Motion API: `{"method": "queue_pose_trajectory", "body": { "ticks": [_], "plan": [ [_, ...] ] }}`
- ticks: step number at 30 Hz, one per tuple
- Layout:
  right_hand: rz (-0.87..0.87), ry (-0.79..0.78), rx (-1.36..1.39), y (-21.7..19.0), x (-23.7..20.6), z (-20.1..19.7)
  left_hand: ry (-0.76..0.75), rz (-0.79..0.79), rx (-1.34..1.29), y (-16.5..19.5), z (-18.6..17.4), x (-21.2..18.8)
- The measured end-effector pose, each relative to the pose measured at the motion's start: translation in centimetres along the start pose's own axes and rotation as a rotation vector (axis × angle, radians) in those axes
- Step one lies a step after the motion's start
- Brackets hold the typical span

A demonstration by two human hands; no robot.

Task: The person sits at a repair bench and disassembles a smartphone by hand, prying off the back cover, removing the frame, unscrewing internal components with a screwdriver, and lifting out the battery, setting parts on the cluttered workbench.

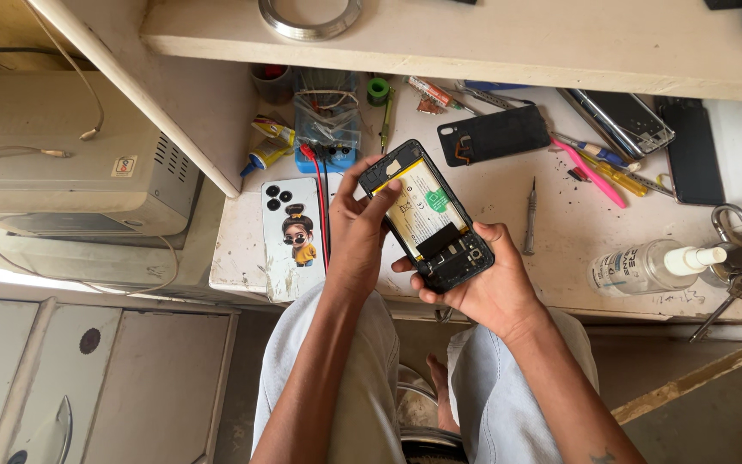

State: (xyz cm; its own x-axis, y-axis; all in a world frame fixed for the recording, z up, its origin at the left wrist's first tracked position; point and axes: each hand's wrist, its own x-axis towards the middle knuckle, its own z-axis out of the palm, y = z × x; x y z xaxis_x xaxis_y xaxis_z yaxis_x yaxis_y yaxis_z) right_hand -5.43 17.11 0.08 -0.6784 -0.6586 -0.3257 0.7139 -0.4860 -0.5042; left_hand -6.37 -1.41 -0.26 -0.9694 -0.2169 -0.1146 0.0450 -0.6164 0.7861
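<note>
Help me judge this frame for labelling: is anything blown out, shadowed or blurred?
Head view: even daylight, the opened phone in both hands sharp; the lower left edge beside the grey machine is blown out; soft shadow under the shelf; mild wide-angle bending at the edges.

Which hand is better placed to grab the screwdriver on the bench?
Probably right: the right hand cradles the phone nearest the screwdriver; the left hand is farther away.

Both hands hold an opened black smartphone with its battery exposed (431, 225) above the white workbench (560, 249): left hand (355, 225) at nine o'clock, right hand (491, 288) at five. A clear spray bottle (646, 266) lies at three o'clock.
</note>
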Motion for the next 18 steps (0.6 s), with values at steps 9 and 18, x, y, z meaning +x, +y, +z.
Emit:
{"method": "queue_pose_trajectory", "body": {
  "ticks": [9, 18],
  "plan": [
    [-0.027, 0.016, 0.007, 0.3, 0.1, -0.3, -0.134, -0.02, 0.105, -0.2, 1.0, -0.5],
    [-0.081, 0.1, -0.02, 0.4, 0.1, 0.0, -0.127, -0.07, 0.178, 0.1, 0.9, -0.6]
  ]
}}
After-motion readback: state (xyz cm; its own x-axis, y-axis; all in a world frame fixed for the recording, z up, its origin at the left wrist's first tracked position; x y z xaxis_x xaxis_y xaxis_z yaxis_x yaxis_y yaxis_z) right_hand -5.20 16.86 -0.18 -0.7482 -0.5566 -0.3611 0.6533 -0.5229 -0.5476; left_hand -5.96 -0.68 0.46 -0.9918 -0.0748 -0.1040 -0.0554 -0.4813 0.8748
